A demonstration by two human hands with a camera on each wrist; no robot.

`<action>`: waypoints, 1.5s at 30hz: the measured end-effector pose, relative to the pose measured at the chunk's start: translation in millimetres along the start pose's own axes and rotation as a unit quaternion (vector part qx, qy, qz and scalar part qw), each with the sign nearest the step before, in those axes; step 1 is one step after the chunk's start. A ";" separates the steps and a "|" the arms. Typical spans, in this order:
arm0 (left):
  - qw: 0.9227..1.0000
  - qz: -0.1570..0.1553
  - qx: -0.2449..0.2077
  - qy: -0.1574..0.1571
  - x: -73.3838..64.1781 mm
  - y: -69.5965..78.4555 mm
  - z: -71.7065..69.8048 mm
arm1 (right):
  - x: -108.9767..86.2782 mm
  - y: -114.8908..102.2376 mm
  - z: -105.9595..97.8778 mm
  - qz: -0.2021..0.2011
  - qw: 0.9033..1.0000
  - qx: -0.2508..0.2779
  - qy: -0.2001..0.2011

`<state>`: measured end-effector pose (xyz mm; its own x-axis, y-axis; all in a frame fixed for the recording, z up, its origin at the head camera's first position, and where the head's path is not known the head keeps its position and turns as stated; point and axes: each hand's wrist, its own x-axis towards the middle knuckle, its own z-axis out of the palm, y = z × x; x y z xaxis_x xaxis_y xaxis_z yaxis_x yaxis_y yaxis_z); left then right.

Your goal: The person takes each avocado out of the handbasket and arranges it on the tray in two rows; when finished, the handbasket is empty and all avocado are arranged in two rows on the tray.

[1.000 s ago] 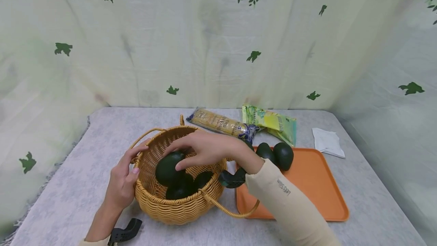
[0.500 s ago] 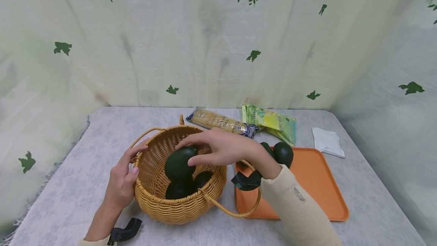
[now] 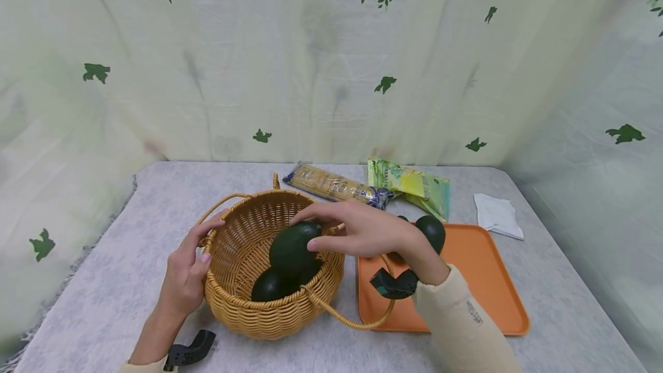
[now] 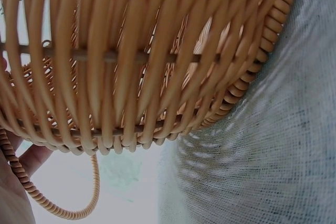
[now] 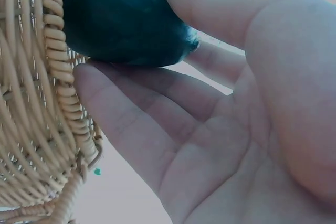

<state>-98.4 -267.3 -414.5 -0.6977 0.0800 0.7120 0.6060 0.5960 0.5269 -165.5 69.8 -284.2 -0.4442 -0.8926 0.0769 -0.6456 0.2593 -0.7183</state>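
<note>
With the thumb and fingers of my right hand [image 3: 357,228] I pinch a dark green avocado [image 3: 290,246] inside the wicker basket [image 3: 254,318], towards its right side. In the right wrist view the avocado's stem end [image 5: 191,40] points back at the palm, beside the woven rim [image 5: 62,77]. Below it, at least one more avocado [image 3: 270,285] lies in the basket. My left hand [image 3: 185,272] grips the basket's left rim by a looped handle; the left wrist view shows mostly basket weave [image 4: 115,66], with a bit of that hand [image 4: 13,192] at the edge.
Right of the basket lies an orange tray [image 3: 479,286] with dark avocados [image 3: 431,232], partly hidden by my right forearm. The basket's right handle [image 3: 352,322] overlaps the tray. Behind are a pasta pack [image 3: 331,182], green packets [image 3: 409,184] and a white packet [image 3: 498,215].
My right hand has moved to the right with the avocado, from the basket's middle towards its right rim. The left hand and basket have stayed put.
</note>
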 end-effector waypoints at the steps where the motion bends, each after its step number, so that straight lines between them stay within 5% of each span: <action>1: 1.000 -0.001 0.001 0.000 -0.1 0.1 0.0 | -2.1 0.6 0.6 0.005 1.000 0.001 0.005; 11: 1.000 -0.020 0.009 -0.011 -0.2 3.2 -2.4 | -24.3 5.7 3.5 0.028 0.995 0.086 0.037; 31: 1.000 -0.012 0.006 -0.014 1.2 3.0 -2.6 | -68.3 19.5 -4.0 0.016 0.989 0.079 0.122; 45: 1.000 -0.004 0.003 -0.007 0.8 0.4 -1.2 | -95.7 34.5 -3.8 0.068 0.985 0.112 0.111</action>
<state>-98.3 -268.0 -413.2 -0.7084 0.0867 0.7005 0.5974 0.6022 0.5296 -147.6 165.6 -313.6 -0.6577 -0.7465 0.1009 -0.4282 0.2603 -0.8654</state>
